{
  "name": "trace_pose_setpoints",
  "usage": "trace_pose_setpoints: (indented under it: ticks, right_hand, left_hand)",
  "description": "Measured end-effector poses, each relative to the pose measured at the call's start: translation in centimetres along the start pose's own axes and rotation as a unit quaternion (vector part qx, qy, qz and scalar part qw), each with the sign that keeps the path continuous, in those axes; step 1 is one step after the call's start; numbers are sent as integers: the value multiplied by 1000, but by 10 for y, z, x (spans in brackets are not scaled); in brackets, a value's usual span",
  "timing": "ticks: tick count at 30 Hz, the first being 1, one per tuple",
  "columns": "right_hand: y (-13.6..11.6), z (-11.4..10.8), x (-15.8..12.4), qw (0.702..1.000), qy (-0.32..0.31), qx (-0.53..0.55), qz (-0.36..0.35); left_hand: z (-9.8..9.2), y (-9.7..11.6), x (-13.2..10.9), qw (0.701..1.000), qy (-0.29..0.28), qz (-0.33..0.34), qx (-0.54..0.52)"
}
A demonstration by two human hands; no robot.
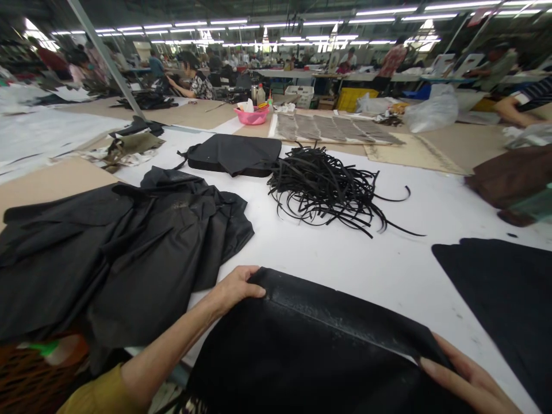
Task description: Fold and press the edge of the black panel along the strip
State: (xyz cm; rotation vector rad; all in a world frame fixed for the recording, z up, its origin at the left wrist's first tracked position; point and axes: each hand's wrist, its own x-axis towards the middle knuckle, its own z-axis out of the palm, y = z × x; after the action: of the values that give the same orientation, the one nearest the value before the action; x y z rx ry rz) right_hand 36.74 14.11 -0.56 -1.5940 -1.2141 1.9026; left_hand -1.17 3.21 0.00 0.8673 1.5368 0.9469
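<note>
A black fabric piece (319,356) spans the space between my hands, draped over the table's front edge. Along its far side runs a folded band with a whitish, chalky line. My left hand (241,286) pinches the far left corner, thumb on top and fingers behind. At the right end, my right hand (463,368) grips the edge, thumb on the near side of the band and fingers beyond it. Just beyond lies a tangled heap of black strips (323,184). Rumpled black fabric (159,230) spreads to the left of my left hand.
A flat stack of black pieces (233,152) lies behind. Dark panels (504,299) lie at right, near brown fabric (513,172). Farther back are a pink basket (252,117), grey-brown strips (332,127) and a plastic bag (433,109). A co-worker's arm (513,109) reaches in at right.
</note>
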Motion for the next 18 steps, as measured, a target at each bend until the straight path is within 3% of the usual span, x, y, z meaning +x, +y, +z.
trace_pose_setpoints:
  ticks: [3, 5, 7, 10, 12, 15, 18]
  right_hand:
    - [-2, 14, 2, 999, -21, 35, 18]
    - [-3, 19, 3, 999, -29, 30, 32]
    - [-4, 21, 4, 999, -7, 0, 39]
    - [-6, 20, 6, 998, 37, -55, 11]
    - [-7, 19, 7, 998, 21, -67, -6]
    - [-9, 21, 7, 998, -2, -68, -7]
    - [-11, 21, 6, 997, -12, -71, -36]
  left_hand:
    - [-3, -2, 1, 989, 106, 33, 93]
    - [-1, -3, -3, 968, 189, 70, 149]
    - [5, -7, -12, 942, 234, 110, 215]
    - [20, -16, -31, 878, 207, 179, 393]
    - [30, -25, -43, 819, 161, 201, 513]
    - [41, -37, -51, 761, 119, 176, 613]
    - [44, -44, -51, 725, 115, 161, 660]
